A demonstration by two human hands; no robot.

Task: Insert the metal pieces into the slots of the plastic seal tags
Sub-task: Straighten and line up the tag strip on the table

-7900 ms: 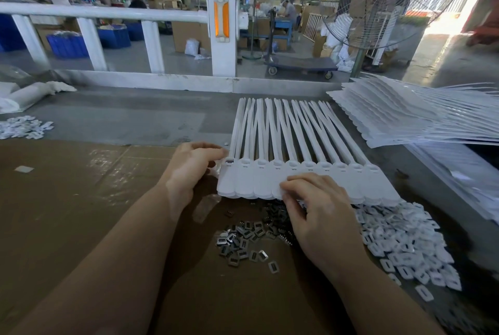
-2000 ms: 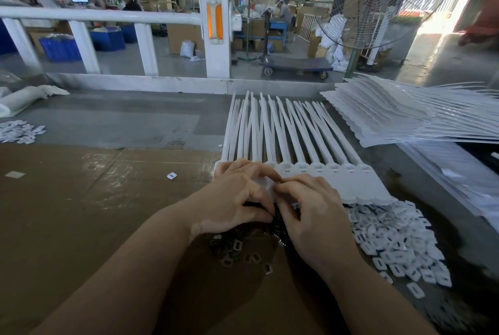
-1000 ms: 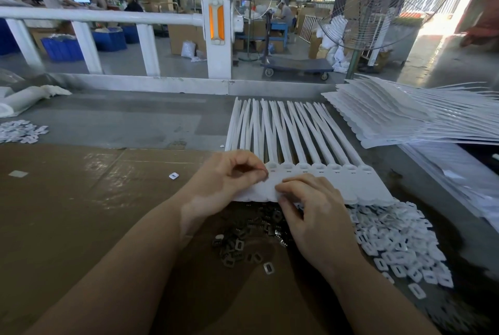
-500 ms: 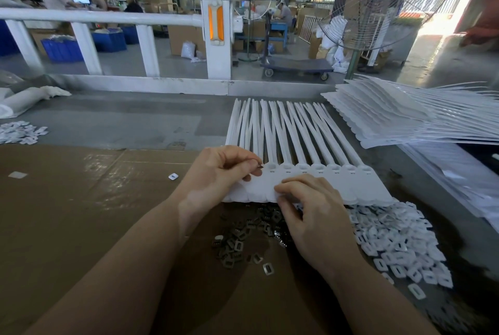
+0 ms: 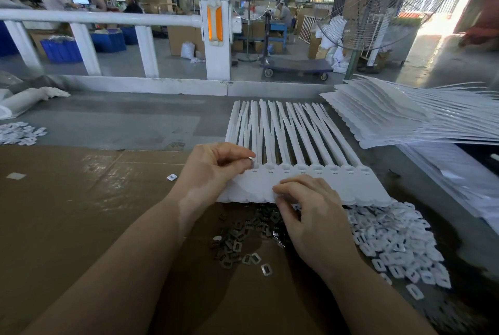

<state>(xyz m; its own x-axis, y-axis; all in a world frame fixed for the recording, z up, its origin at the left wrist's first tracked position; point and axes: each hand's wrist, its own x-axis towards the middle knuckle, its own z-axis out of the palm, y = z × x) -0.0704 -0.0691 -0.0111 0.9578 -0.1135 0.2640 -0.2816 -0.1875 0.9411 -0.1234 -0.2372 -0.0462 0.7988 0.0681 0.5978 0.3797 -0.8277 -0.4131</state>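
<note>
Metal piece [image 5: 252, 159], small and shiny, is pinched between thumb and forefinger of the left hand [image 5: 216, 169], right at the slot end of one of the leftmost tags in the tag row [image 5: 305, 186]. Whether the piece is already in the slot, cannot tell. The other left fingers are curled, and the heel of the hand lies over the row's left edge.

Right hand [image 5: 310, 215] rests on the near edge of the row, fingers bent, tips pressing on the flat white tag bodies; it grips nothing that I can see. Part of it overlaps the pile just below.

The row is white plastic tags joined side by side, flat heads toward the person, long thin tails [image 5: 280, 129] fanning away. Slots show as a line of small openings along the far side of the heads, right of the left hand.

Loose metal pile [image 5: 243, 237] lies on the brown cardboard [image 5: 81, 213], just below the row, between the two forearms; a few pieces are strayed toward the near side. White caps pile [image 5: 397, 240] sits right of the right hand, touching the row's right corner. One lone cap [image 5: 171, 177] lies on the cardboard left of the left hand.

Further right, a tall stack [image 5: 405, 118] of more white tags lies fanned. Grey bench top [image 5: 121, 124] lies beyond the cardboard, with a small white heap [image 5: 19, 133] at far left. White railing [image 5: 108, 18] is behind, standing fan [image 5: 378, 2] at upper right.
</note>
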